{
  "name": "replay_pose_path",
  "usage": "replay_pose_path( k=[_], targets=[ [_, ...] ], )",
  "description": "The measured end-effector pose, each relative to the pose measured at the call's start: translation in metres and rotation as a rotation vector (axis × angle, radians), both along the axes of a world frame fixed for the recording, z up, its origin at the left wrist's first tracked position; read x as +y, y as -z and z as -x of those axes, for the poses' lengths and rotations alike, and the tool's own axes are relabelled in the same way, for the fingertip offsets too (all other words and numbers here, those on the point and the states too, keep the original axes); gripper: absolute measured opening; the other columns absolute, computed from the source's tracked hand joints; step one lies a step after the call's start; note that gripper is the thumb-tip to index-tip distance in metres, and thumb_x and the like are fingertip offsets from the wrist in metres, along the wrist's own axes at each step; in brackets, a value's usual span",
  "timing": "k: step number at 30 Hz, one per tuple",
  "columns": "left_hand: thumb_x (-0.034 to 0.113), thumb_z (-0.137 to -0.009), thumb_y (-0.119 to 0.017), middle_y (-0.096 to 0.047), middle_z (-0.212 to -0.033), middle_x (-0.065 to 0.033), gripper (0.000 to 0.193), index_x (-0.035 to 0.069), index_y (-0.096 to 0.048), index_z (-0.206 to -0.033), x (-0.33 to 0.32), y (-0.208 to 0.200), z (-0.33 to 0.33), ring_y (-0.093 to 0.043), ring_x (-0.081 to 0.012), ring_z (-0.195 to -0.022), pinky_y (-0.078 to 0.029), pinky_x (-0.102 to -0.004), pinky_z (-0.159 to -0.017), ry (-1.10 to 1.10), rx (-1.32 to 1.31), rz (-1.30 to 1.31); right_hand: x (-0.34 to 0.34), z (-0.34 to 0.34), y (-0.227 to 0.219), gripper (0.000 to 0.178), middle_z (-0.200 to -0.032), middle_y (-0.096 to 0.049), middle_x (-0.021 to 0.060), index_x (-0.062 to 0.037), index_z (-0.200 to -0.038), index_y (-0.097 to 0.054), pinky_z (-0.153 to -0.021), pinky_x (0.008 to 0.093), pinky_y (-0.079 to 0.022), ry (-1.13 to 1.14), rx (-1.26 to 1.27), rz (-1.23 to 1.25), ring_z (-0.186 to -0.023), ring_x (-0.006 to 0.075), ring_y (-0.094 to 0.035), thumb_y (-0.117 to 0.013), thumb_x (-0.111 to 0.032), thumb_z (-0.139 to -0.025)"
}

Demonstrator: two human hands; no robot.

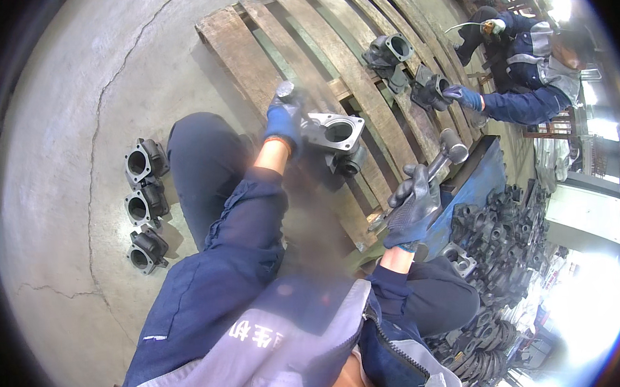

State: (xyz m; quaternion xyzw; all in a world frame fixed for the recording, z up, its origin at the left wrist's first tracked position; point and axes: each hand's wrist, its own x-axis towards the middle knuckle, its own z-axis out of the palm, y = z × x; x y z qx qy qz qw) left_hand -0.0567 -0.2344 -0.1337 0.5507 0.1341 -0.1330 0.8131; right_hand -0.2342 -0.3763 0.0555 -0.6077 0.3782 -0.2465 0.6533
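One wooden pallet spans twelve to three o'clock. A co-worker sits at two o'clock, a gloved hand on a dark metal part there. Toward four o'clock spreads a heap of dark castings. Three similar parts stand in a row on the floor at nine. At one o'clock, over the pallet, is a flanged metal part, just beside the left hand. At three, the right hand has its fingers clamped around a hammer, head toward two. The left fingers close around a round-ended metal piece.
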Motion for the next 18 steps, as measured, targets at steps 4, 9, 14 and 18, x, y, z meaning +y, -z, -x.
replay_pose_path(
  k=[4,9,14,18],
  targets=[
    [0.006,-0.092,-0.058,-0.064,-0.090,-0.0028,0.019,0.008,-0.061,-0.110,-0.006,0.026,0.000,-0.060,-0.0156,-0.077,-0.050,-0.0321,-0.066,0.080,-0.060,-0.067,0.002,0.003,0.005,0.023,-0.054,-0.043,-0.0037,-0.0013,-0.093,-0.064,-0.041,0.0223,-0.030,-0.041,-0.003,0.007,-0.045,0.0060,-0.039,-0.063,-0.024,-0.091],
    [0.003,-0.089,-0.058,-0.065,-0.089,-0.0023,0.025,0.008,-0.060,-0.113,-0.012,0.049,-0.010,-0.061,-0.0162,-0.079,-0.050,-0.0329,-0.067,-0.030,0.011,0.272,0.006,0.005,0.009,0.022,-0.055,-0.045,-0.0034,-0.0035,-0.095,-0.065,-0.037,0.0231,-0.028,-0.028,0.100,-0.052,-0.044,0.0065,-0.040,-0.063,-0.025,-0.091],
    [-0.002,-0.085,-0.060,-0.066,-0.092,-0.0017,0.037,0.007,-0.058,-0.121,-0.016,0.044,-0.011,-0.061,-0.0132,-0.080,-0.051,-0.0309,-0.069,-0.051,-0.039,-0.073,0.013,0.006,0.010,0.024,-0.056,-0.045,-0.0033,-0.0046,-0.095,-0.066,-0.038,0.0225,-0.031,-0.068,0.134,-0.008,-0.044,0.0065,-0.040,-0.065,-0.028,-0.090],
    [-0.009,-0.079,-0.065,-0.066,-0.096,-0.0038,0.041,0.003,-0.057,-0.117,-0.009,0.028,-0.009,-0.061,-0.0117,-0.086,-0.051,-0.0258,-0.077,-0.087,-0.016,-0.052,0.017,0.007,0.012,0.026,-0.057,-0.045,-0.0046,-0.0049,-0.094,-0.066,-0.040,0.0215,-0.032,-0.098,0.135,0.052,-0.045,0.0054,-0.040,-0.065,-0.030,-0.090]
  ],
)
